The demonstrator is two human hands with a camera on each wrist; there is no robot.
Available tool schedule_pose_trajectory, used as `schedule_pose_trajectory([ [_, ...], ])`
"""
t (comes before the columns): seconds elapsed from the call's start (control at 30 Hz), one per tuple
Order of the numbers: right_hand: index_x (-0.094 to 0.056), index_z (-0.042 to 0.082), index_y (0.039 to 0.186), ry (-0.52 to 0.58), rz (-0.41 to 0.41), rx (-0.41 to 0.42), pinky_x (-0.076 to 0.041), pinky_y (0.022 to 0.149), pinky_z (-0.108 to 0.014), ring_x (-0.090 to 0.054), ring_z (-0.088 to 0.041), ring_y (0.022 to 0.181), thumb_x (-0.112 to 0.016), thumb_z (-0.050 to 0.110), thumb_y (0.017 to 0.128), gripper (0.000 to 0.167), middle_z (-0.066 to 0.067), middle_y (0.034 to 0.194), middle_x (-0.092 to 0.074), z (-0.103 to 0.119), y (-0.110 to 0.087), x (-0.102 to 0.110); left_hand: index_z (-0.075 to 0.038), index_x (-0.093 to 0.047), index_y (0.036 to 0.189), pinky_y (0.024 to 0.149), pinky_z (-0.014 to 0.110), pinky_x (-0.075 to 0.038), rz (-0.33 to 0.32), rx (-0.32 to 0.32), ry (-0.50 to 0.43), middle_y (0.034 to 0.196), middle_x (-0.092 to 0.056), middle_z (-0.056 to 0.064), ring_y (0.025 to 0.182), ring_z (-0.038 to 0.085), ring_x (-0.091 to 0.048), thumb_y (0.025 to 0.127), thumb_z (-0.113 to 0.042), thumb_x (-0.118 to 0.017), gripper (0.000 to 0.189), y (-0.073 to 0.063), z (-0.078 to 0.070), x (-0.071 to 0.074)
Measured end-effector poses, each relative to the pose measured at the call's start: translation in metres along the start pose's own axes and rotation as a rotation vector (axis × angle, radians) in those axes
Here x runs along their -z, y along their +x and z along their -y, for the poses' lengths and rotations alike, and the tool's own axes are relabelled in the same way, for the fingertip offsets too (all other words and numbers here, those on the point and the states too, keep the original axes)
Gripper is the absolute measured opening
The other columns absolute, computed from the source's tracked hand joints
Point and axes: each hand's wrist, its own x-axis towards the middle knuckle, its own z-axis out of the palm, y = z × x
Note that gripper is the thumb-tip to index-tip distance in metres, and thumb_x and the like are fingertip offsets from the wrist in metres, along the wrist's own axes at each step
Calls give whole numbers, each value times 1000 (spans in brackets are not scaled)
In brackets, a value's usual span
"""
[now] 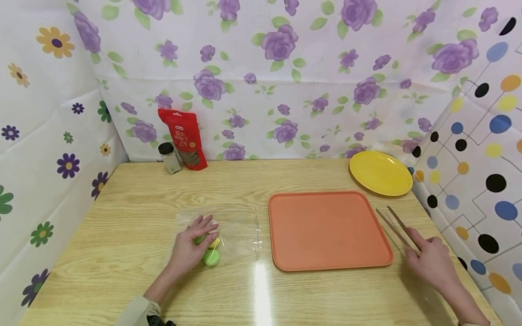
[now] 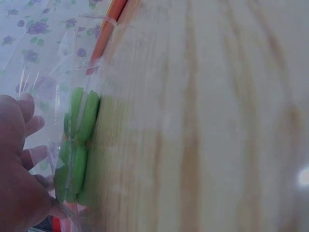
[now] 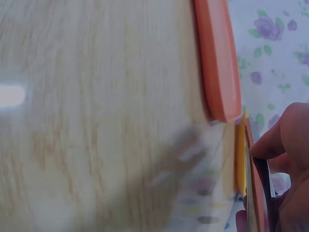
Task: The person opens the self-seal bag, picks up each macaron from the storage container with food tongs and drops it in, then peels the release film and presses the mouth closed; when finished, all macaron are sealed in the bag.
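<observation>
On my feed, the left hand (image 1: 190, 248) lies over the clear bag (image 1: 239, 228) of green and yellow rounds (image 1: 211, 258), fingers loosely spread, left on the surface (image 1: 118, 222). To the right, I have the right hand (image 1: 435, 262) gripping the tongs (image 1: 402, 227), tips near the orange tray (image 1: 328, 231).

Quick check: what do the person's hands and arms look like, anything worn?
The left hand and right hand are ungloved. A pale beige sleeve shows on the left arm, with a black item by its cuff, too cropped to identify. The right forearm looks mostly bare.
</observation>
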Motion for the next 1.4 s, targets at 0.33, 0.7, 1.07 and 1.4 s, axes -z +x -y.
schedule_pose_trajectory([
  [0.33,-53,-10,126,-36,95,-65,-42,56,-62,-53,-48,75,-57,8,89,41,-34,75,-54,-16,4,-10,2,-75,109,103,80,-12,16,20,42,132,-59,25,134,53,-38,89,-4,-76,21,-1,1,1],
  [0.7,-47,-14,131,-31,170,-102,-44,59,-65,-52,-54,80,-55,9,90,48,-41,84,-53,-13,6,-18,1,-75,109,99,83,-15,-15,6,67,131,-60,25,132,55,-40,85,-1,-77,24,-9,3,4],
  [1.07,-41,-13,137,-42,215,-188,-46,55,-63,-52,-60,85,-59,17,92,57,-47,96,-47,-19,3,-14,4,-74,110,101,81,-15,49,-17,58,133,-58,26,133,54,-38,89,-3,-75,23,1,1,-1],
  [1.4,-56,-17,120,139,-276,26,-41,59,-60,-49,-52,82,-73,5,77,52,-40,93,-49,46,1,-19,3,-75,109,103,79,-14,28,-1,48,128,-61,27,134,51,-40,88,-1,-76,22,-5,-1,2],
])
